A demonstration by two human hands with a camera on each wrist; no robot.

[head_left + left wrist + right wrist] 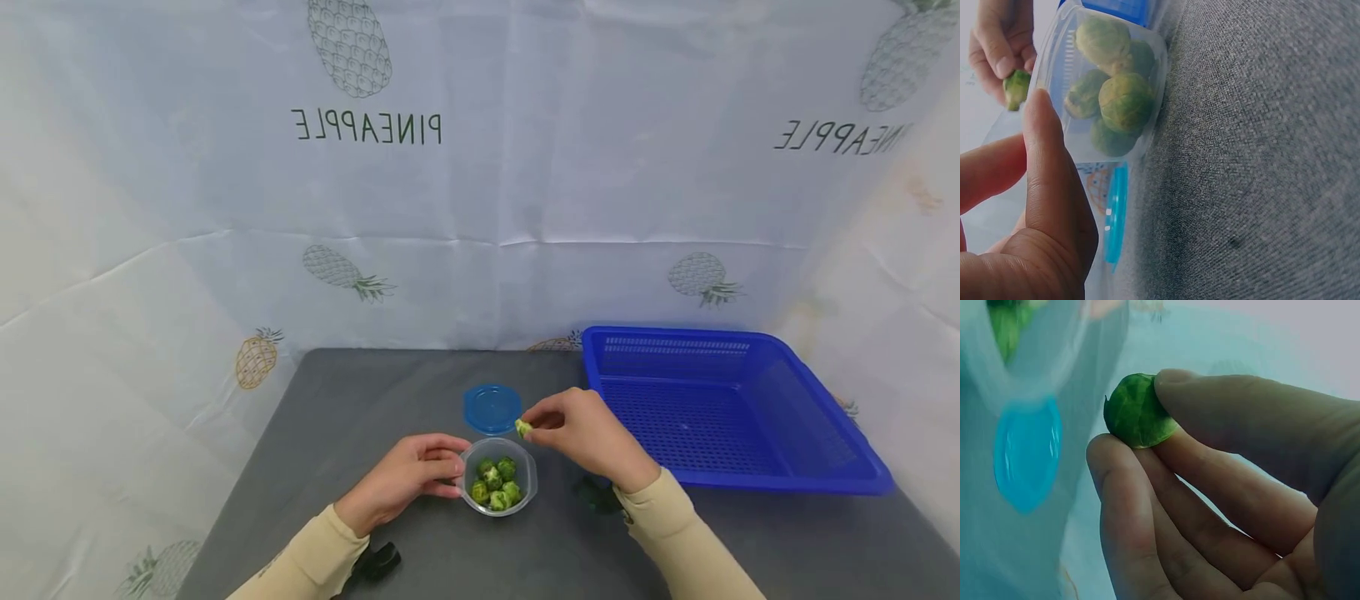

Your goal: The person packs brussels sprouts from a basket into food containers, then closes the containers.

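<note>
A small clear plastic container stands on the dark table with several Brussels sprouts inside. My left hand holds it by its left side, thumb at the rim in the left wrist view. Up and to the right of the container, my right hand pinches one Brussels sprout between thumb and fingers. That sprout is above the table, close to the container's far right rim. A round blue lid lies just behind the container.
A large blue plastic basket sits at the right of the grey table. Dark objects lie by each wrist, one of them a black item near the left sleeve. White pineapple-print cloth hangs behind and at the sides.
</note>
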